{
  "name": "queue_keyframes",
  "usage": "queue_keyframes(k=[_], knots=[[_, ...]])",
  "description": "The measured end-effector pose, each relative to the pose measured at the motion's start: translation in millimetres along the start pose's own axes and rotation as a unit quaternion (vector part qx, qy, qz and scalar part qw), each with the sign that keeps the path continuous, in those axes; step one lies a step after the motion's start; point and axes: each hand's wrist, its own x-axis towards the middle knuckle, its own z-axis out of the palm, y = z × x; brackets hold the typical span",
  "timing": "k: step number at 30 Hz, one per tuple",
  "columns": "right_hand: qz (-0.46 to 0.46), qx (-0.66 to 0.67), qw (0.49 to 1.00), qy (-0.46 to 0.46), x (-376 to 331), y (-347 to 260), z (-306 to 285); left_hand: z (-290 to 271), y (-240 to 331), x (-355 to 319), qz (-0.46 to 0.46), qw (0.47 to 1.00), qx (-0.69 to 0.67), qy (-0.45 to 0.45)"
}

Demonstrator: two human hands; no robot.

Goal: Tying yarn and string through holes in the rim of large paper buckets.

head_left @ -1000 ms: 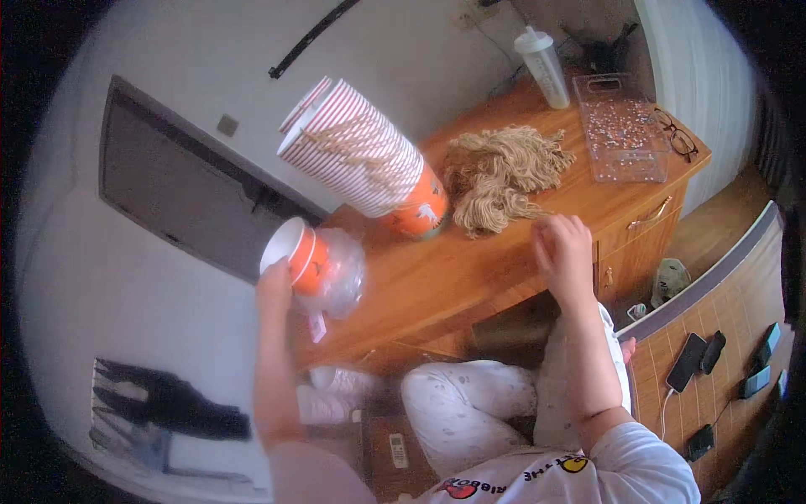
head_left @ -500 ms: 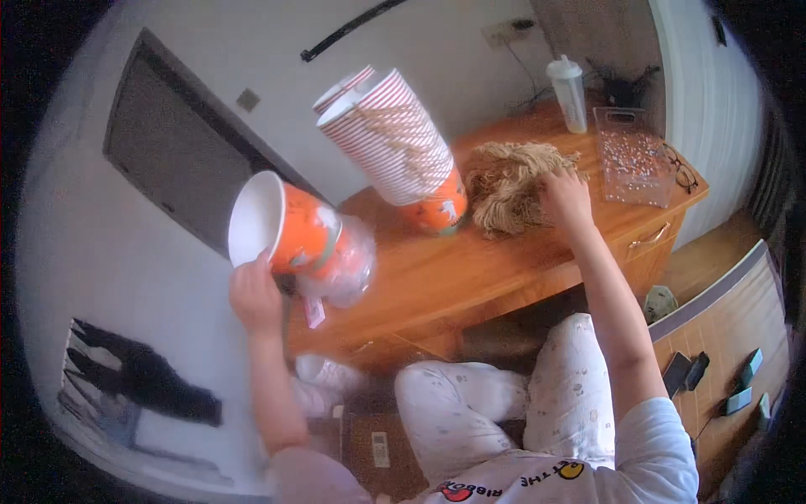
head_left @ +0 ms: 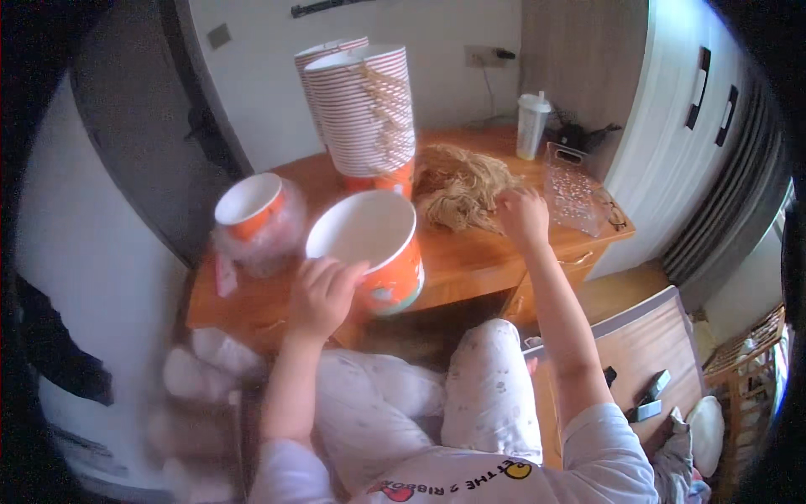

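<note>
My left hand (head_left: 323, 298) grips the near rim of an orange paper bucket (head_left: 395, 273) with a white inside. The bucket is tilted, its mouth up, in front of the desk's near edge. Curled fingers of my right hand (head_left: 525, 217) pinch the right edge of a tan heap of shredded raffia (head_left: 462, 181) on the desk. Behind the bucket stands a tall nested stack of paper buckets (head_left: 365, 113) with red-striped sides, tan strands hanging down it. On the left, a smaller white-and-orange bucket (head_left: 249, 206) sits in clear plastic wrap (head_left: 281, 239).
The wooden desk (head_left: 470, 269) bears a lidded cup (head_left: 531, 126), a clear tray of small pale bits (head_left: 573, 189) and glasses (head_left: 617, 214) at the right. A white cabinet (head_left: 672, 109) stands beyond. My knees (head_left: 491, 370) are under the desk's front edge.
My left hand has brought the bucket from beside the plastic-wrapped one rightward, in front of me. My right hand stays at the raffia heap. The view has turned.
</note>
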Motion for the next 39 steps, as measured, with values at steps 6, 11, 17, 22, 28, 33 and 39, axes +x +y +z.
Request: queue_keyframes(k=[6,11,17,22,28,33,39], knots=[[-0.061,-0.039,0.997,0.018,5.1,3.8,-13.8,25.1,19.2,-4.9,-0.021,0.996,-0.070,0.046],[-0.121,-0.067,0.990,0.017,1.9,-5.8,-26.5,39.8,37.7,2.5,-0.065,0.992,-0.076,0.081],[-0.170,-0.055,0.984,-0.007,-29.8,-18.4,-54.3,45.5,76.6,30.2,-0.160,0.971,-0.109,0.142],[-0.221,0.124,0.906,-0.338,-107.0,-71.8,-134.1,44.0,109.2,32.1,-0.065,0.903,-0.417,0.077],[-0.405,0.297,0.714,-0.488,-117.8,-118.2,-222.5,35.6,152.3,16.6,-0.057,0.685,-0.696,-0.206],[-0.453,0.127,0.801,-0.370,-92.4,-128.4,-224.1,37.4,151.9,-0.1,-0.122,0.474,-0.837,-0.246],[-0.446,0.037,0.865,-0.229,-81.4,-146.1,-201.1,43.6,117.1,-0.7,-0.208,0.457,-0.814,-0.291]])
